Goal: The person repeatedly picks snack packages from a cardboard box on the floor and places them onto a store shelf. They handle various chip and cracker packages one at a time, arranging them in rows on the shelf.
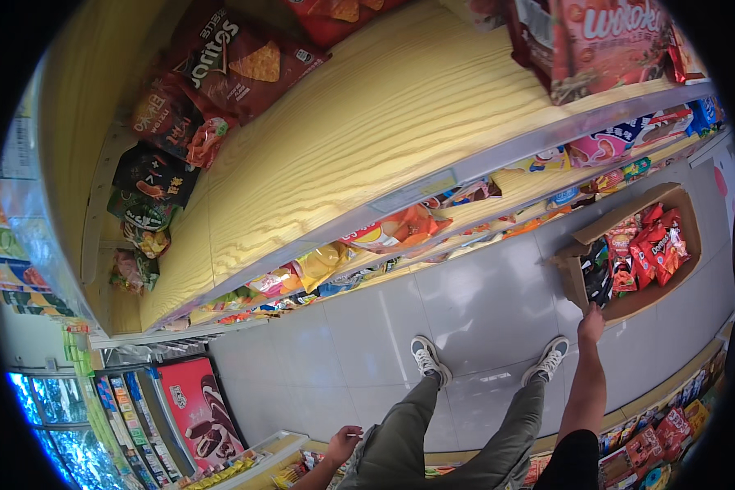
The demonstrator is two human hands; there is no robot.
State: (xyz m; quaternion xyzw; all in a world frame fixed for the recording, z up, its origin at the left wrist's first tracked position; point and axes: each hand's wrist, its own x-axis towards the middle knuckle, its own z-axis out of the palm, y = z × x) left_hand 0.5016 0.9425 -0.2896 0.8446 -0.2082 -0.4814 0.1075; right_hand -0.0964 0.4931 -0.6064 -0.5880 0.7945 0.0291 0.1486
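Note:
My right hand (591, 324) grips the near left corner of an open cardboard box (649, 306); some of its fingers are hidden by the wall. Inside lie red Doritos bags (661, 245), a pinkish-red snack bag (621, 245) and a black packet (595, 269). My left hand (343, 444) hangs beside my left thigh with curled fingers; whether it holds something small is unclear. Before me a wooden shelf (367, 116) bears a dark red Doritos bag (239, 67), a black snack packet (156, 174) and a large pink-red bag (612, 49).
Lower shelves hold colourful snack bags (398, 226). Grey floor tiles (343, 355) lie under my shoes (430, 361). More packaged snacks (661, 441) stand on shelving behind me at right. A red panel picturing ice cream (202, 410) and a product rack (135, 422) are at lower left.

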